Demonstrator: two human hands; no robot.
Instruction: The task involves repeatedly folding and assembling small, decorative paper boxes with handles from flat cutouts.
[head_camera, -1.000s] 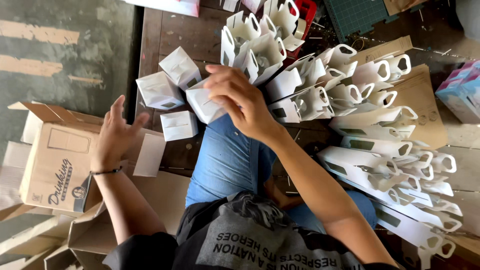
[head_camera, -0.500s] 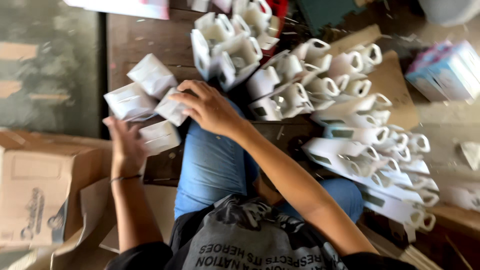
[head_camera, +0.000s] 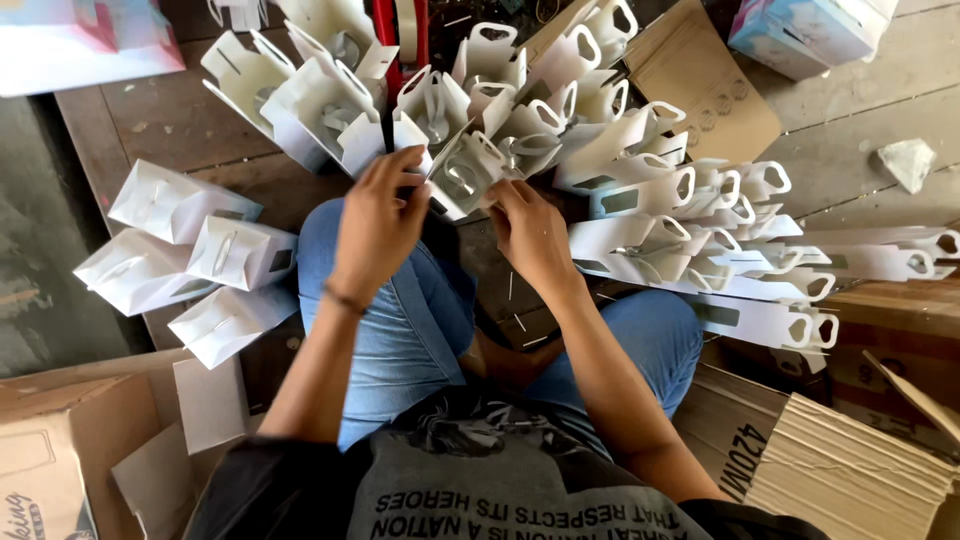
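I sit cross-legged on a wooden floor. Both hands meet on one open white paper box (head_camera: 462, 178) with a cut-out handle, just beyond my knees. My left hand (head_camera: 375, 225), with a thin band at the wrist, pinches the box's left flap. From the right, my right hand (head_camera: 528, 235) grips its lower edge. Several more open handle boxes (head_camera: 640, 190) fan out ahead and to the right. Folded, closed white boxes (head_camera: 240, 252) lie in a small group on the left.
A brown carton (head_camera: 60, 450) stands at the lower left with flat white sheets (head_camera: 210, 400) beside it. A stack of flat cardboard (head_camera: 850, 470) lies lower right. A brown card sheet (head_camera: 700, 90) and a light-blue box (head_camera: 800, 30) lie at the far right.
My right hand left the closed boxes on the left and my left hand left the carton; both now hold an open box in the middle. The view swung right.
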